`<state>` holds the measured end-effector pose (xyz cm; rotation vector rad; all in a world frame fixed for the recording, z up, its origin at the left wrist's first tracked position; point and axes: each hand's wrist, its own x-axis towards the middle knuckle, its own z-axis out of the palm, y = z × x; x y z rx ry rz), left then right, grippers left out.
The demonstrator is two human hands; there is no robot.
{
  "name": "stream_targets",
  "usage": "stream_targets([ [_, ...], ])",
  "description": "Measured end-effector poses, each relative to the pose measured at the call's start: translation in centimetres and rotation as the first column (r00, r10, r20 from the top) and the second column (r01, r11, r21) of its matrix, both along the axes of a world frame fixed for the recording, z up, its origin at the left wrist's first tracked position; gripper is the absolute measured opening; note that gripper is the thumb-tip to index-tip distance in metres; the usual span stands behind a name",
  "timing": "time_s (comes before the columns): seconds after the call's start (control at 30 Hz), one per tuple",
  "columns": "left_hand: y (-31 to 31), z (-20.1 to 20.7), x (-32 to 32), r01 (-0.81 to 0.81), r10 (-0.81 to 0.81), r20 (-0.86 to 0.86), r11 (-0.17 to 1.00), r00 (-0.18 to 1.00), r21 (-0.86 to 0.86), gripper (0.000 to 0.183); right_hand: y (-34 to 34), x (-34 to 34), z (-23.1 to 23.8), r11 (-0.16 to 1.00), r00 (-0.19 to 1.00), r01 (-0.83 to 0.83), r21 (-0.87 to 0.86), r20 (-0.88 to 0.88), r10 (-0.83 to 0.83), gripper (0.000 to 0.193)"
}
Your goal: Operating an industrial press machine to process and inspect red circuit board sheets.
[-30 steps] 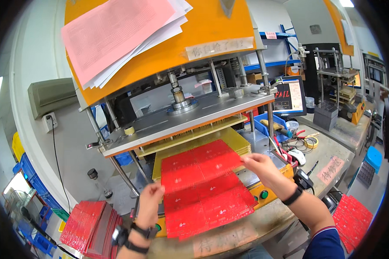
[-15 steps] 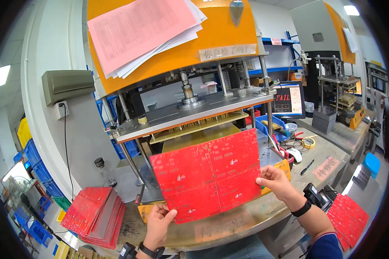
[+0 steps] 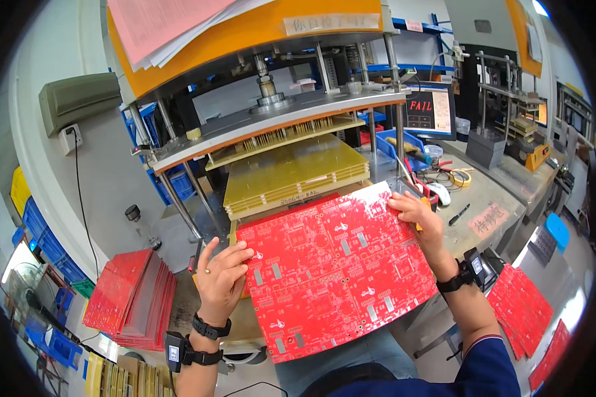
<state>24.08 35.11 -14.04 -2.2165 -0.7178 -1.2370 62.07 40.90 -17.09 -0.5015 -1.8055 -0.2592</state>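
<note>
A red circuit board panel (image 3: 341, 271) lies face up between my hands, tilted, its lower edge over my lap. Another red layer (image 3: 291, 213) shows along its far edge. My left hand (image 3: 222, 278) is at the panel's left edge, fingers apart, fingertips touching the edge. At the upper right corner, my right hand (image 3: 417, 215) rests its stretched fingers against the edge; its thumb is mostly hidden. Just beyond the panel stands a press with a yellow-green fixture block (image 3: 298, 172) beneath a raised pin plate (image 3: 285, 142).
A stack of red panels (image 3: 122, 298) stands at left, and more red panels (image 3: 520, 308) lie at right. Metal posts (image 3: 179, 205) flank the press. On the bench to the right are a mouse (image 3: 439, 193), a pen (image 3: 459, 214), a blue bin (image 3: 404, 149) and a monitor (image 3: 430, 109).
The panel has come nearer and lies flatter, a different print now facing up. My left hand has let go its pinch and moved up; my right hand has moved to the far corner.
</note>
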Motion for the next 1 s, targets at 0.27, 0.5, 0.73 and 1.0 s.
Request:
stream_targets([
  [0.27,-0.5,-0.1,0.1,-0.031,0.031,-0.029,1.000,0.999,0.000,0.023,-0.3,0.1,-0.1,1.000,1.000,0.020,0.020,0.005,-0.020,0.015],
  [0.5,-0.7,-0.1,-0.2,-0.018,0.017,-0.047,1.000,0.999,-0.013,0.023,-0.1,-0.1,-0.4,1.000,1.000,-0.019,0.001,-0.002,0.019,0.015],
  [0.73,-2.5,-1.7,1.5,-0.002,-0.034,-0.316,0.993,0.948,-0.116,0.035,-3.4,2.9,-0.8,0.950,0.956,-0.255,-0.179,0.102,0.276,0.014],
  [1.0,-9.0,-10.5,5.3,0.821,0.025,0.864,0.298,0.503,-0.487,0.050,-3.3,13.6,-5.1,0.687,0.924,0.277,-0.672,-0.010,-0.382,0.017],
])
